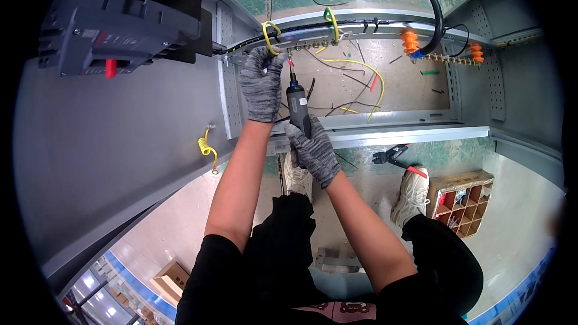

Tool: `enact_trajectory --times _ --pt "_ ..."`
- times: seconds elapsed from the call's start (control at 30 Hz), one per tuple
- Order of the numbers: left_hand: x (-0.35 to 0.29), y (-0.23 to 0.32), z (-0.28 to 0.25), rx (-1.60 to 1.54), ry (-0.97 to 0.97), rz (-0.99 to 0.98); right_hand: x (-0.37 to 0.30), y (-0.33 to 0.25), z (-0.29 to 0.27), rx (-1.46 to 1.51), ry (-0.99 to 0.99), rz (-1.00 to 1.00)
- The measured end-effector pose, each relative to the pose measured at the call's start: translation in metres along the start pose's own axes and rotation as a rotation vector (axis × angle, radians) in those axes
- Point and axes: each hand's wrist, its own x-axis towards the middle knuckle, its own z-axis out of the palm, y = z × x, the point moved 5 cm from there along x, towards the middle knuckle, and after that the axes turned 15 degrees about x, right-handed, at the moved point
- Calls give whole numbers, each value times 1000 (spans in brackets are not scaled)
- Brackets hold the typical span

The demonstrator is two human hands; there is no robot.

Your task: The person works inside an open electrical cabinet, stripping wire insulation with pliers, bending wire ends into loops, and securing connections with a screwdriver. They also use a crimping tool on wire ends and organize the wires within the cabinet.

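My right hand, in a grey knit glove, is wrapped round the lower grip of a dark electric screwdriver. The tool points away from me, and its bit reaches the metal bar with its row of small screws. Beside the bit, my gloved left hand has thumb and fingers pinched at the end of a looped yellow wire. The fingertips partly hide that wire's end. A little to the right, a green-and-yellow wire loop rises from the same bar.
A grey breaker unit juts in at left, near a coiled yellow wire. Orange insulators and a thick black cable stand at right. Wire scraps litter the cabinet floor. Pliers and a compartment box lie near my foot.
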Motion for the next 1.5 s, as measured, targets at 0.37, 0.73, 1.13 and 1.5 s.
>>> enact_trajectory --times 0.37,0.73,1.13,1.5 --pt "3 -1 0 90 35 47 0 -4 4 54 16 12" --pt "3 7 1 -56 25 36 -1 0 3 138 -27 -15" --pt "2 6 0 18 6 1 3 1 2 -47 -22 -99" --pt "6 6 0 142 68 152 2 1 4 26 2 -38"
